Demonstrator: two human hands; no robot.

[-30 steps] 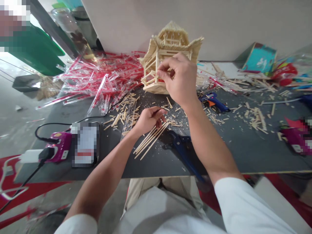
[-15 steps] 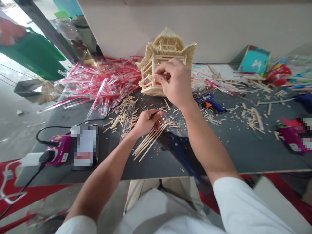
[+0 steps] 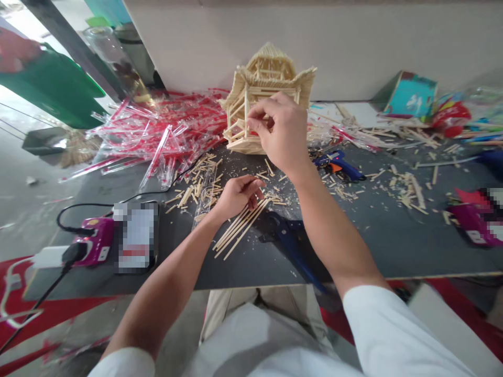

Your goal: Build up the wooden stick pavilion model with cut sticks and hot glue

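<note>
A small pavilion built of thin wooden sticks [image 3: 267,78] stands at the back of the dark table [image 3: 393,235]. My right hand [image 3: 281,131] is raised in front of its lower storey, fingertips pinched together on a small piece that I cannot make out. My left hand [image 3: 236,196] rests on the table nearer to me, fingers curled on a bundle of long wooden sticks [image 3: 239,225] that fans out toward the table's front edge.
Blue cutters [image 3: 293,243] lie beside the sticks. A blue glue gun [image 3: 340,165] lies right of the pavilion. Red and clear wrappers [image 3: 157,131] pile up at the left. A phone [image 3: 135,238] and a purple device [image 3: 92,243] sit front left. Stick offcuts litter the table.
The view has shifted slightly. My right hand stays pinched at the pavilion's front, nudged a little to the left. My left hand has kept the stick bundle in place.
</note>
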